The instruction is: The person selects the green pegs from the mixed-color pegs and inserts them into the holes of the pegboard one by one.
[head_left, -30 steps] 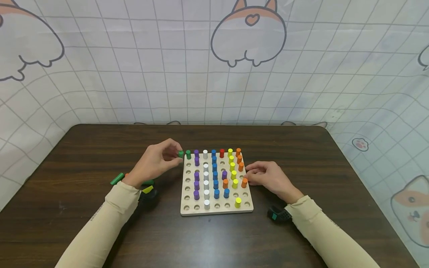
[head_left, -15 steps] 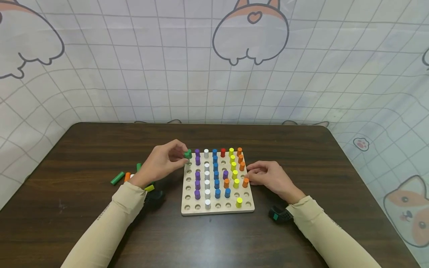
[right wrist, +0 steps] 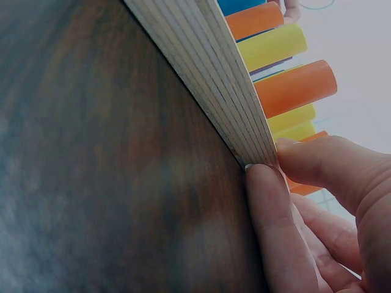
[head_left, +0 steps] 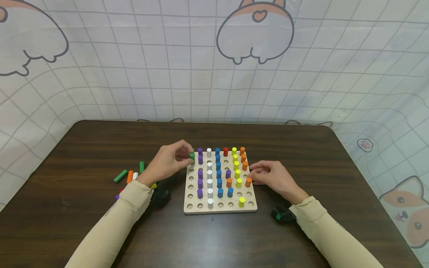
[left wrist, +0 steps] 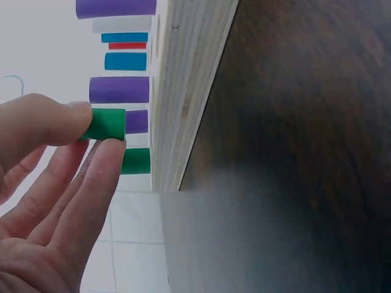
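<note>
My left hand (head_left: pixel 171 160) pinches a green peg (left wrist: pixel 107 124) between thumb and fingertips, over the far left corner of a wooden pegboard (head_left: pixel 234 209). In the left wrist view, the held peg is apart from the board face. Beside it another green peg (left wrist: pixel 136 162) stands in the corner hole. My right hand (head_left: pixel 273 176) grips the board's right edge, thumb on the top face and index finger against the side. Upright columns of purple pegs (head_left: pixel 200 184), white pegs (head_left: pixel 209 183), blue pegs (head_left: pixel 219 183), yellow pegs (head_left: pixel 239 182) and orange pegs (head_left: pixel 248 182) fill many holes.
Loose pegs lie on the dark table (head_left: pixel 214 242) by my left wrist, among them a green peg (head_left: pixel 120 176), an orange peg (head_left: pixel 129 176) and a white peg (head_left: pixel 135 175). One red peg (head_left: pixel 226 151) stands in the far row. A patterned cloth (head_left: pixel 187 74) hangs behind.
My left hand has carried the green peg rightward from beside the board to over its left column. The right hand keeps its grip on the edge.
</note>
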Demonstrator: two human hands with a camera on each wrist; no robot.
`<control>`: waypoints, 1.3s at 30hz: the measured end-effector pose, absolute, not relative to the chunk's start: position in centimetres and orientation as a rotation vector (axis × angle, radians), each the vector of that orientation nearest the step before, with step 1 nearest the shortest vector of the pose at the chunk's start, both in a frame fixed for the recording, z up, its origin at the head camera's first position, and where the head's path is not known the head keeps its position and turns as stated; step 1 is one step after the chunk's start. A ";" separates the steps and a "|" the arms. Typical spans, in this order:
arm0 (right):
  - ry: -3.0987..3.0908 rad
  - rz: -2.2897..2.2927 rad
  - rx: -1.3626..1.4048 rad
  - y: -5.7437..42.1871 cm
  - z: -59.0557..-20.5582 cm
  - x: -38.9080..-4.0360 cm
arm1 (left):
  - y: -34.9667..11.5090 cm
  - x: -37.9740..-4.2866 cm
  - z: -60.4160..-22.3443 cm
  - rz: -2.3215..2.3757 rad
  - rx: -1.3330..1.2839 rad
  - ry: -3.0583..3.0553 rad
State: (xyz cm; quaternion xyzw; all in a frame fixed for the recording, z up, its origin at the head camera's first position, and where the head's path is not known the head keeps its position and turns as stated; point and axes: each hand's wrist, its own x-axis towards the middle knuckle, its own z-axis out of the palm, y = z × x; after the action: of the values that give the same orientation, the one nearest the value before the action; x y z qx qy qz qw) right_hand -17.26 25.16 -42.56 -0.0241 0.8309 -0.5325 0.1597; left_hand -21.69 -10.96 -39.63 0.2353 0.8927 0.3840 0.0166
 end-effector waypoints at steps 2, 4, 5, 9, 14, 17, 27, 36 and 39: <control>2.375 -1.525 -0.067 25.2 -42.6 -17.3 | -10.9 -21.7 -39.7 1.187 0.723 2.773; 2.375 -1.525 -0.069 25.2 -42.6 -17.2 | -10.8 -21.7 -39.7 1.181 0.720 2.771; 2.375 -1.524 -0.073 25.2 -42.6 -17.2 | -10.8 -21.7 -39.8 1.177 0.721 2.771; 2.370 -1.527 -0.060 25.2 -42.7 -17.3 | -10.7 -21.8 -39.9 1.165 0.712 2.770; 2.378 -1.516 -0.042 25.2 -42.8 -17.3 | -10.8 -21.9 -40.1 1.156 0.688 2.766; 2.384 -1.509 -0.030 25.2 -42.7 -17.3 | -10.8 -22.0 -40.2 1.156 0.684 2.763; 2.381 -1.515 -0.032 25.3 -42.7 -17.3 | -10.9 -22.0 -40.2 1.168 0.678 2.750; 2.382 -1.519 -0.041 25.2 -42.6 -17.3 | -10.8 -22.1 -40.3 1.153 0.675 2.752; 2.382 -1.515 -0.028 25.2 -42.6 -17.3 | -10.9 -22.1 -40.3 1.150 0.673 2.754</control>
State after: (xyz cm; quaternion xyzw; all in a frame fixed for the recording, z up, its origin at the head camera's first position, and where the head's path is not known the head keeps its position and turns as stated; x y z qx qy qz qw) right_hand -17.30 25.21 -42.63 -0.0099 0.8330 -0.5299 0.1587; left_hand -22.11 -10.89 -40.34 0.2199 0.8994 0.3755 0.0412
